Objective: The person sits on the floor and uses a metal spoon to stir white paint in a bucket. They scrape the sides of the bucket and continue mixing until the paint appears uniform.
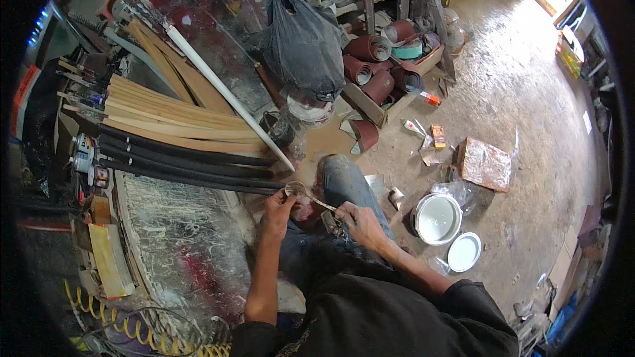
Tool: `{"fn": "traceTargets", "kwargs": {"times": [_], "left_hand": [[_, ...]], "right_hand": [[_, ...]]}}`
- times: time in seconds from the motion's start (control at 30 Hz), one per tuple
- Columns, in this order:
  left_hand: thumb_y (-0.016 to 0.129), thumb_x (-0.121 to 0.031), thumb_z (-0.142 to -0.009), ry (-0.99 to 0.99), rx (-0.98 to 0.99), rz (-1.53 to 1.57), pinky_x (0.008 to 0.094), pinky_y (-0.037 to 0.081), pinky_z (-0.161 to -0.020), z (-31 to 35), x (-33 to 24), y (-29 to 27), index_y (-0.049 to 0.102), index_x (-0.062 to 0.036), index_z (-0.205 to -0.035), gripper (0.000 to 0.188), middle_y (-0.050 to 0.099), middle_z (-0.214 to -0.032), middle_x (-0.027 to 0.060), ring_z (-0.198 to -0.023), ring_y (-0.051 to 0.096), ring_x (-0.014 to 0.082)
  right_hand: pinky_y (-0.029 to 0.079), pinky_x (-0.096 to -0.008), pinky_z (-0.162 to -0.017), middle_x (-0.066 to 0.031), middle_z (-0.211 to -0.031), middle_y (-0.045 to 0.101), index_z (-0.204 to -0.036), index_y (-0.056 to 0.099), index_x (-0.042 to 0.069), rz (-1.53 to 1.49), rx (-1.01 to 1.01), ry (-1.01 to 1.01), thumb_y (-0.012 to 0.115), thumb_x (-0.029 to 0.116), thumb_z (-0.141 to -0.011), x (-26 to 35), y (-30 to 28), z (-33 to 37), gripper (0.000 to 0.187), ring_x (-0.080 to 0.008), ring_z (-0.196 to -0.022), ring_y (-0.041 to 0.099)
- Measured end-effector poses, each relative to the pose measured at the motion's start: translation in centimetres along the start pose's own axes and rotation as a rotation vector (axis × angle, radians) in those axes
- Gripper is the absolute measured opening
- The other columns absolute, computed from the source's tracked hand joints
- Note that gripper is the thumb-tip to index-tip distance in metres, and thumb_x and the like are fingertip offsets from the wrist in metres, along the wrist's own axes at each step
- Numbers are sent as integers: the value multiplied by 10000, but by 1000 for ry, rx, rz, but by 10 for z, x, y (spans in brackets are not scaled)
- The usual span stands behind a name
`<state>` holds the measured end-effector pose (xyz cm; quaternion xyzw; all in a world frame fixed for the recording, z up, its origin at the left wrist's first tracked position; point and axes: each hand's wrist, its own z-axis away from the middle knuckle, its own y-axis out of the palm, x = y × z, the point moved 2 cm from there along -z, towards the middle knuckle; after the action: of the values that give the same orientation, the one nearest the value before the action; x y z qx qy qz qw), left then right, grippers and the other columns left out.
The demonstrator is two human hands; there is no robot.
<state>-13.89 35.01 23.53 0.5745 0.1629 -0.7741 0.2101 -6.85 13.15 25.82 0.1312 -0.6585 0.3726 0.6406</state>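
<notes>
My left hand (278, 211) is closed, its fingertips pinching a small round cup-like container (295, 188) above my knees. From the right, my right hand (362, 223) grips a thin, light-coloured spoon-like tool (323, 204). The tool's far end reaches the rim of the small container, and its tip cannot be made out clearly. Below both hands are my legs in worn blue jeans (350, 185). Close to my left hand lie the ends of several black strips (198, 166), with pale wooden strips (172, 116) beyond them.
On the floor to the right stand an open white tub (438, 219), its white lid (465, 252) and a reddish block (485, 164). Rolls of brown sandpaper (378, 86) fill a box ahead. A dark plastic bag (301, 46) hangs beside it. A white pole (225, 92) slants across the left.
</notes>
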Motion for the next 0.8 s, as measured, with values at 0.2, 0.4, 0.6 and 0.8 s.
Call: {"fn": "traceTargets", "kwargs": {"times": [0.2, 0.4, 0.6, 0.8], "left_hand": [[519, -125, -957, -172, -17, -12, 252, 457, -576, 8, 35, 19, 614, 14, -972, 169, 639, -804, 47, -649, 578, 113], [469, 35, -883, -240, 371, 629, 390, 477, -992, 29, 6, 50, 420, 30, -1306, 426, 520, -1303, 208, -1165, 563, 296], [595, -116, -896, -183, 485, 543, 459, 321, -1114, 33, -42, 81, 322, 36, -1392, 586, 416, -1394, 263, -1309, 416, 358], [609, -110, -892, -381, 409, 749, 395, 523, -946, 23, -29, 68, 487, 44, -1283, 438, 536, -1284, 203, -1193, 539, 295]], "right_hand": [[449, -418, -623, -228, -753, 611, -906, 626, 8, 94, -17, 154, 575, 185, -910, 5, -11, 6, 184, -405, -728, 600], [456, -455, -695, -184, -852, 572, -1138, 565, 47, 306, -134, -77, 532, 144, -919, -5, -14, 32, 242, -391, -822, 573], [438, -420, -776, -160, -879, 484, -1226, 546, 51, 328, -238, -13, 559, 158, -899, -1, -27, 44, 344, -343, -871, 508], [439, -394, -703, -101, -814, 470, -1288, 545, 88, 474, -285, -216, 619, 123, -852, -3, -54, 67, 444, -276, -781, 498]]}}
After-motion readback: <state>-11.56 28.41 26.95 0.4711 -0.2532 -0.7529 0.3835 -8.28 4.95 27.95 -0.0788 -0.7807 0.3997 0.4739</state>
